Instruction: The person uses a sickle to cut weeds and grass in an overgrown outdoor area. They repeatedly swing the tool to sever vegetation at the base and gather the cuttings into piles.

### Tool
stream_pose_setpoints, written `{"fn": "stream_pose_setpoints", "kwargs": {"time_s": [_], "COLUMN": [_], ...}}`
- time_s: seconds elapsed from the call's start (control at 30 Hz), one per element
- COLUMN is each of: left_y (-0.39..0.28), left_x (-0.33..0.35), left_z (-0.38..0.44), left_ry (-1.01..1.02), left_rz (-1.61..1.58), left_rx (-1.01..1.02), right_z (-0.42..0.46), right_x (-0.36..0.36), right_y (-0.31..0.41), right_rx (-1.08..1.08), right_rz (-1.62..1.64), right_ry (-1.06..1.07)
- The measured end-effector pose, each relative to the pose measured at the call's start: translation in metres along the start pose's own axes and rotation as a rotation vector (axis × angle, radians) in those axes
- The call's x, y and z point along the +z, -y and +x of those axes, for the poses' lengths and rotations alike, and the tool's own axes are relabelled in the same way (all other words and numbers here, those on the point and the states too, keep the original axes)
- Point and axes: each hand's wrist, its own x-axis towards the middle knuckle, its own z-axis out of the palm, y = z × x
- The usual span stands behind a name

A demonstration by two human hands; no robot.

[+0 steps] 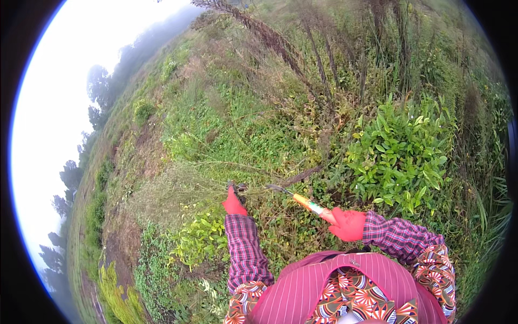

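My left hand (234, 202), in a red glove with dark fingertips, is closed around a bundle of thin grass stems (182, 182). The feathery ends of the bundle spread out to the left of the fist. In my right hand (348, 224), also red-gloved, is the handle of a sickle (309, 204), coloured orange, white and green. Its curved metal blade (277, 187) points left towards the gripped stems, a short way right of my left fist. Grass partly hides the blade's tip, so whether it touches the stems cannot be told.
A leafy green bush (400, 156) stands to the right, beyond my right hand. A smaller bush (202, 239) grows left of my left forearm. Tall dry brown weeds (279, 44) lean across the far side. Bare brown soil (119, 247) shows at the left.
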Motion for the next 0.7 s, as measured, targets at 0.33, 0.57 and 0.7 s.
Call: {"fn": "stream_pose_setpoints", "kwargs": {"time_s": [0.33,0.57,0.7], "left_y": [0.090,0.064,0.021], "left_x": [0.044,-0.014,-0.063], "left_z": [0.007,0.068,0.070], "left_ry": [0.016,-0.272,-0.489], "left_rz": [0.248,0.289,0.176], "left_rx": [-0.270,-0.058,-0.033], "right_z": [-0.093,-0.170,-0.190], "right_x": [-0.046,-0.179,-0.180], "right_y": [-0.010,0.058,0.015], "right_rx": [-0.009,0.259,0.470], "right_rz": [-0.266,-0.444,-0.359], "right_ry": [-0.259,-0.089,-0.809]}}
